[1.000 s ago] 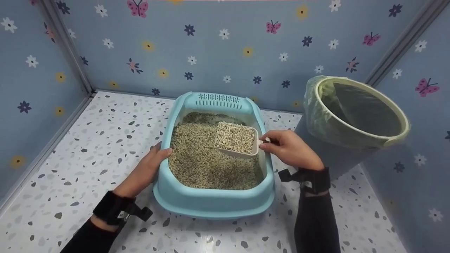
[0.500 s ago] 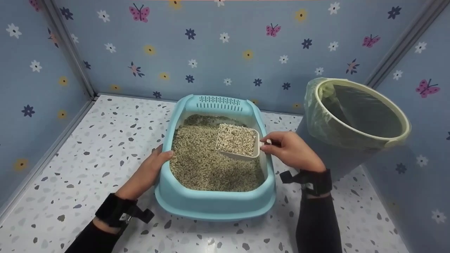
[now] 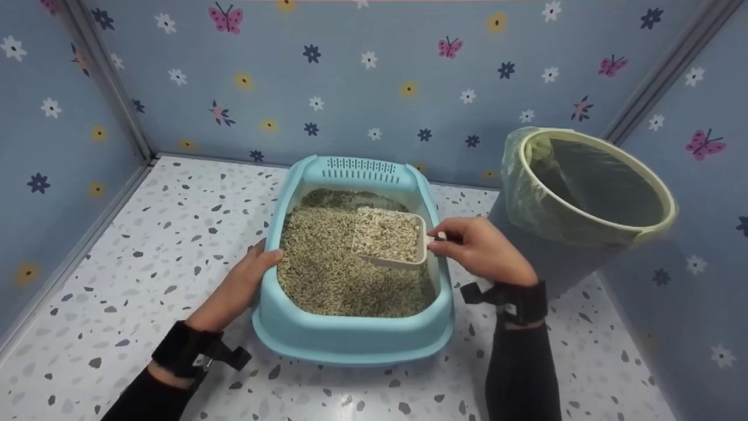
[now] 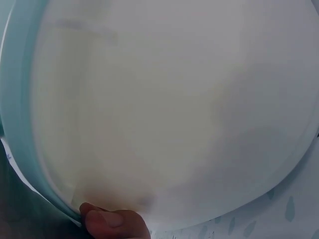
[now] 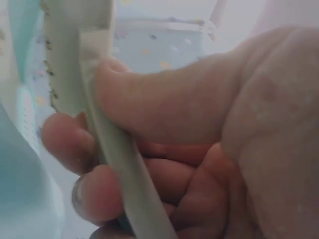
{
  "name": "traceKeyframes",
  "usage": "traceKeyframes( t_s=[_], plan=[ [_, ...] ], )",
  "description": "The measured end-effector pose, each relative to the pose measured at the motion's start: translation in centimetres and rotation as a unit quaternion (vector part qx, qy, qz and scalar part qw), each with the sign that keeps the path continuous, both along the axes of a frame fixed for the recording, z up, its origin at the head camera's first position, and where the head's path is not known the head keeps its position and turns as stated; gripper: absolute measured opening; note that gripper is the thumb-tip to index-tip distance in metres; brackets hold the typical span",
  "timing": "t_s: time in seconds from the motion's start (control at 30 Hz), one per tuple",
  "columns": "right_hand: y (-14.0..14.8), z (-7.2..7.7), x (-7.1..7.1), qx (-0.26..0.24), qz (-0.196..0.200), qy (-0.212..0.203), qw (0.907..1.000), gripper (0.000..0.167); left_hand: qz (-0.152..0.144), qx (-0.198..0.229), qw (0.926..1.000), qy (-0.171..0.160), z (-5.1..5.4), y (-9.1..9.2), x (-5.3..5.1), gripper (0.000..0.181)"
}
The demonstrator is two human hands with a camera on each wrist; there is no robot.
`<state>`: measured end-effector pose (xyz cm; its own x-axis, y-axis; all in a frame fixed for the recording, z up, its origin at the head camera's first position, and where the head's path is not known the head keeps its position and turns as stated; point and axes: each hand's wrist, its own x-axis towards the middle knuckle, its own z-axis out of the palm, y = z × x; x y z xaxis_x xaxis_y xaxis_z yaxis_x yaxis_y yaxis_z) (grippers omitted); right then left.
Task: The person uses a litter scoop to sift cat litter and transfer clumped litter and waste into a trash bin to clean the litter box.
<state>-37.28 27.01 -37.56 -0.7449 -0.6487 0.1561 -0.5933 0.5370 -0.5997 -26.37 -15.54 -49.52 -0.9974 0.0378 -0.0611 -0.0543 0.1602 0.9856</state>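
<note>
A light blue litter box (image 3: 353, 339) stands on the floor, filled with brownish-green pellet litter (image 3: 327, 280). My left hand (image 3: 242, 283) grips its left rim, thumb over the edge and fingers on the outside; in the left wrist view a fingertip (image 4: 112, 221) lies against the pale outer wall. My right hand (image 3: 482, 248) pinches the handle of a white litter scoop (image 3: 390, 263) at the box's right rim. Heaped in the scoop are paler pellets (image 3: 385, 234). In the right wrist view the thumb presses the scoop handle (image 5: 122, 154) and the fingers curl beneath it.
To the right stands a grey trash bin (image 3: 540, 263) with a cream rim ring (image 3: 590, 219) and a greenish liner bag (image 3: 517, 193). Flower-patterned wall panels (image 3: 350, 88) close in the back and both sides. The floor (image 3: 169, 234) is white with grey speckles.
The pellets in the scoop have shifted a little and look slightly blurred. Both hands keep their hold, and the scoop stays above the litter. The whole head view has drifted slightly.
</note>
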Motion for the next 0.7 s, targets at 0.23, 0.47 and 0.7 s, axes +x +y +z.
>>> traceKeyframes(
  t_s=[0.23, 0.47, 0.7],
  plan=[
    [-0.6, -0.2, -0.1, -0.002, -0.003, -0.008, 1.0, 0.011, -0.001, -0.005, 1.0, 0.002, 0.0, -0.5, 0.4, 0.087],
    [-1.1, -0.2, 0.1, 0.0, 0.014, -0.019, 0.9997, 0.012, -0.002, 0.002, 1.0, -0.004, 0.1, -0.8, 0.8, 0.087],
    [-0.8, 0.0, 0.2, -0.001, -0.007, -0.016, 0.9998, 0.009, -0.009, 0.0, 0.9999, -0.007, 0.1, -0.6, 0.4, 0.087]
  ],
)
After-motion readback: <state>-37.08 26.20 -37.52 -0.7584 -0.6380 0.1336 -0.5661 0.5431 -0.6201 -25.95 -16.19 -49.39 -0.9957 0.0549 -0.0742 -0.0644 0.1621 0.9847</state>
